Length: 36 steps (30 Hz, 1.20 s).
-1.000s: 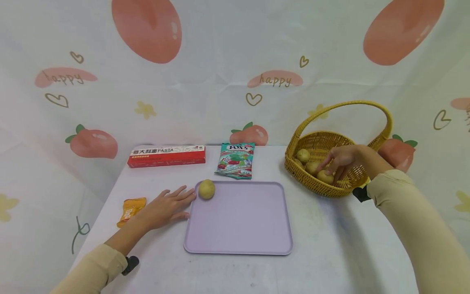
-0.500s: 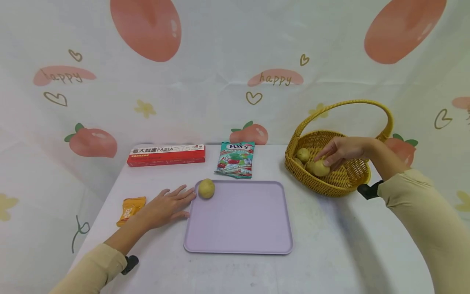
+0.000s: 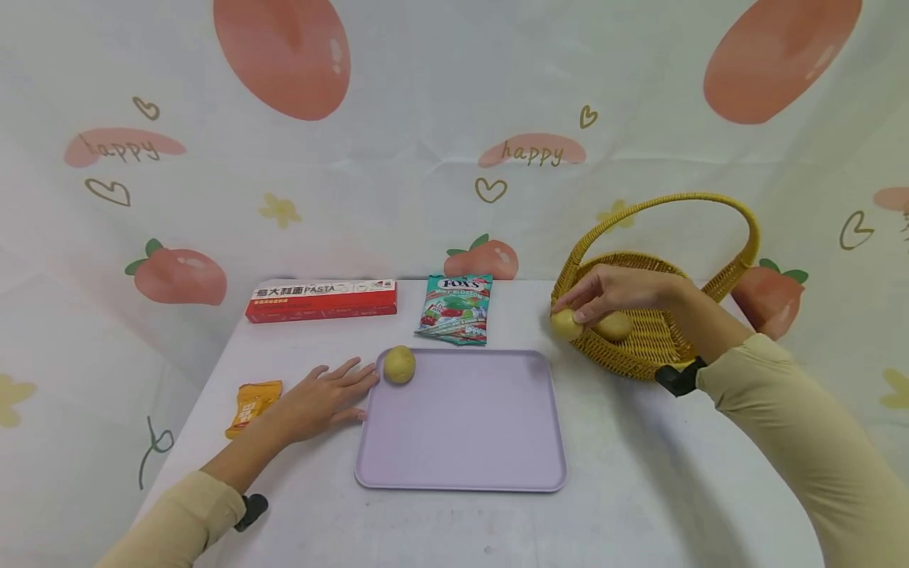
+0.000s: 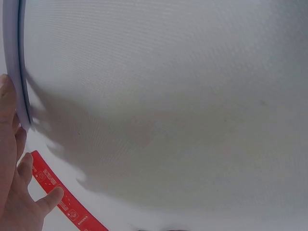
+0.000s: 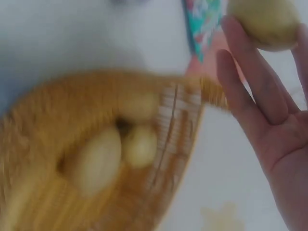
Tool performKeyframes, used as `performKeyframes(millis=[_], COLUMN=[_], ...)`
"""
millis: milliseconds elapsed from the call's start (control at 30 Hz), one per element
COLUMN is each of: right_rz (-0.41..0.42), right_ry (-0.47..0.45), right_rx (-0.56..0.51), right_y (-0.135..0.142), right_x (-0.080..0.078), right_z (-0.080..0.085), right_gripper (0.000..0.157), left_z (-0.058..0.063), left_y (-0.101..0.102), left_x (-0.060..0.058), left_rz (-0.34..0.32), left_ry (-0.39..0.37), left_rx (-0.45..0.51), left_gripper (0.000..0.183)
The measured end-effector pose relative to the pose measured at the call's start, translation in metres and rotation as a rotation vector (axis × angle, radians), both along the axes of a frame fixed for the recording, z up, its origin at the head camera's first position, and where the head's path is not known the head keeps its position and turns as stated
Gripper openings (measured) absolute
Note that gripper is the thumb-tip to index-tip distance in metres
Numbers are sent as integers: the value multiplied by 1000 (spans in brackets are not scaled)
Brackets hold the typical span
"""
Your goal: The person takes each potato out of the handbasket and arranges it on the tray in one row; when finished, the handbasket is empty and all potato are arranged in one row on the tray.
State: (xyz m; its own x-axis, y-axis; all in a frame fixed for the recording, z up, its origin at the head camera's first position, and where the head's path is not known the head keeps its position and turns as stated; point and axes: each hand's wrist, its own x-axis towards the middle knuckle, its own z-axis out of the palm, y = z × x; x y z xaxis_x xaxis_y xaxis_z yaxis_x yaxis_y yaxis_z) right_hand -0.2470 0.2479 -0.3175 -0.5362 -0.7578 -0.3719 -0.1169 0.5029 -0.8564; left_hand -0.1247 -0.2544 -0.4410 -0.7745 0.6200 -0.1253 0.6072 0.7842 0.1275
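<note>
My right hand (image 3: pixel 614 290) pinches a round yellow potato (image 3: pixel 566 324) between thumb and fingers, over the left rim of the wicker basket (image 3: pixel 625 366). The right wrist view shows this held potato (image 5: pixel 264 21) at the fingertips, with several more potatoes (image 5: pixel 98 161) lying blurred inside the basket. On the table, my left hand (image 3: pixel 323 401) lies with spread fingers, their tips at the left edge of the lilac tray (image 3: pixel 465 430). Another potato (image 3: pixel 400 364) sits in that tray's far left corner. In the left wrist view, the tray rim (image 4: pixel 13 62) shows beside the fingers.
A red pasta box (image 3: pixel 323 301) lies at the table's back left. Right of it is a green bag of Fox's candy (image 3: pixel 456 309), behind the tray. An orange packet (image 3: pixel 253 408) is beside my left forearm. The basket's tall handle (image 3: pixel 682 197) arches up at the right.
My right hand has lifted a potato from inside the basket and carried it left to the rim. The left hand and the tray stay where they were.
</note>
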Motion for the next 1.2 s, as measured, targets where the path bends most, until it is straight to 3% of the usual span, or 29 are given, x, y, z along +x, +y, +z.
performKeyframes(millis=[167,400,567,900,1200], right_rz=[-23,13,-22,-85,-156], right_ry=[5,104,86,65,103], right_rx=[-63,-142,-158,-141,-131], right_y=[-33,-79,-111,-157,-186], right_x=[6,11,17,26,30], right_z=[-20,-61,-81,-106,-113], right_gripper=[38,37,35,34,38], left_z=[0,1,2,-1,-2], left_y=[0,1,1,0,-1], left_x=[0,0,0,0,-1], left_rz=[0,4,8,8,10], left_ry=[3,-6,-8,-19,-19], left_rx=[-2,8,14,25,18], left_gripper=[72,72,71,71,72])
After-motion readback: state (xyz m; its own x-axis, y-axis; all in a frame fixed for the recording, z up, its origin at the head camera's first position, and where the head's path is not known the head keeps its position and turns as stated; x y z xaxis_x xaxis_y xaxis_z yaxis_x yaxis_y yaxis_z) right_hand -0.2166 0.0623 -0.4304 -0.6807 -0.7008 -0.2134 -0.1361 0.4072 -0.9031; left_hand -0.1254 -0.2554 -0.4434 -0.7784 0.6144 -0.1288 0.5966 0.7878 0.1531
